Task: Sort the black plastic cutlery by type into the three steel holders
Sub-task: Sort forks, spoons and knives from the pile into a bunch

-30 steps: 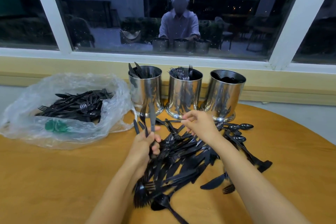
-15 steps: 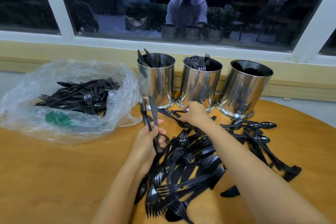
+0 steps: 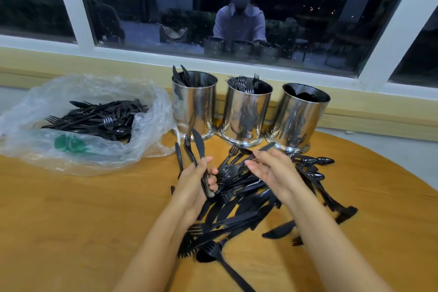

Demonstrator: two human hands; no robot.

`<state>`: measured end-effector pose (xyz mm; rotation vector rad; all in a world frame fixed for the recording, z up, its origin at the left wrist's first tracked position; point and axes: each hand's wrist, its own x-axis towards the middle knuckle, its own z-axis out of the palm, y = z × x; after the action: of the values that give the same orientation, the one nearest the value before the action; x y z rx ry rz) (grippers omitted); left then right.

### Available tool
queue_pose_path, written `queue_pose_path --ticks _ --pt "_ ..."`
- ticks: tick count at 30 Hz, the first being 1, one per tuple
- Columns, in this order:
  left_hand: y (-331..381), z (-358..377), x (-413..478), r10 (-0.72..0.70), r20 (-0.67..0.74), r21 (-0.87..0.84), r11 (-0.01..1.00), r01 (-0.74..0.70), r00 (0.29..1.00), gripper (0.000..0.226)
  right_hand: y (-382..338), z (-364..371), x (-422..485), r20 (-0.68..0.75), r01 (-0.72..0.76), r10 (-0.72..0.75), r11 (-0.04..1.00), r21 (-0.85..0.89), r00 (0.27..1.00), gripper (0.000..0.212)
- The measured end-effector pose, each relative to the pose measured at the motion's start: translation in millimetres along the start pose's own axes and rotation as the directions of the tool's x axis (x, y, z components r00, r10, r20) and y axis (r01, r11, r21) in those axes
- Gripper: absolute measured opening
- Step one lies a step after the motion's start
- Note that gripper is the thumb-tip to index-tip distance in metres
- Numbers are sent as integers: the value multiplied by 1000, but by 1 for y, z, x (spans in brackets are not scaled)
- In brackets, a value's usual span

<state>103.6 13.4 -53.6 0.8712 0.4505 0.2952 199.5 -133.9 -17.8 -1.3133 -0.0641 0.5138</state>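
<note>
Left hand: gripping knife plus fork. Right hand: pinching one piece from pile on near surface. Risk: mixed pair dropped together into far-left holder, missorting fork.

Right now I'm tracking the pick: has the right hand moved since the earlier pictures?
Yes. The right hand has drawn back from the foot of the middle holder, toward the person and rightward, now nearer the right holder.
</note>
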Motion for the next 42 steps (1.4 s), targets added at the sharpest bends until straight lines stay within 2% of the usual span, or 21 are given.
queue_pose_path --ticks 3,4,8,10,13,15,17,19,21,22,24,25,27,29,32,36,39,42 --pt "-5 -1 -3 52 6 134 990 -53 999 42 19 -1 -21 -59 79 -71 984 158 996 15" --pt "-6 -1 -3 78 6 193 978 -78 997 42 25 0 -26 -83 100 -85 976 195 993 15" --pt "-8 -6 -4 146 -2 345 929 -136 989 25 39 6 -35 -134 144 -108 946 290 985 8" --pt "-10 -7 -4 135 -3 333 934 -126 991 18 43 8 -37 -68 111 -96 960 256 993 13" --pt "-8 -7 -2 158 -46 314 939 -136 986 13 44 7 -39 48 44 -48 996 79 998 10" --pt "-6 -11 0 204 -90 350 923 -161 975 11 40 0 -39 29 82 -78 984 -158 997 10" --pt "-4 -15 2 239 -117 392 903 -176 964 10 35 -8 -38 50 129 -119 887 -443 992 6" --pt "-2 -17 3 263 -121 396 897 -196 957 11 32 -12 -38 128 168 -110 712 -682 986 11" --pt "-1 -15 1 267 -96 344 913 -219 959 17 33 -12 -39 161 190 -103 618 -763 982 15" --pt "-1 -13 0 251 -81 295 931 -217 965 24 35 -10 -39 135 192 -138 639 -745 981 13" --pt "-1 -9 0 201 -60 183 965 -187 978 41 38 -4 -39 33 166 -179 807 -566 983 9" --pt "-2 -7 -1 171 -45 142 976 -163 984 47 39 1 -40 9 147 -159 886 -440 987 10" --pt "-5 -3 -2 108 22 118 987 -110 994 54 41 11 -43 25 108 -105 950 -293 994 10" --pt "-9 1 -6 63 83 178 981 -77 995 52 46 20 -47 71 104 -86 949 -296 994 8" --pt "-12 4 -10 56 95 243 967 -77 994 34 52 27 -50 117 145 -109 916 -373 987 9" --pt "-11 3 -11 44 165 284 954 -90 985 30 49 20 -45 64 265 -272 816 -514 960 23" --pt "-10 4 -16 -34 291 432 896 -100 956 30 38 5 -38 -1 289 -320 860 -421 948 24" --pt "-10 11 -26 -212 442 487 873 -35 872 28 27 -5 -38 99 267 -248 903 -336 964 35"
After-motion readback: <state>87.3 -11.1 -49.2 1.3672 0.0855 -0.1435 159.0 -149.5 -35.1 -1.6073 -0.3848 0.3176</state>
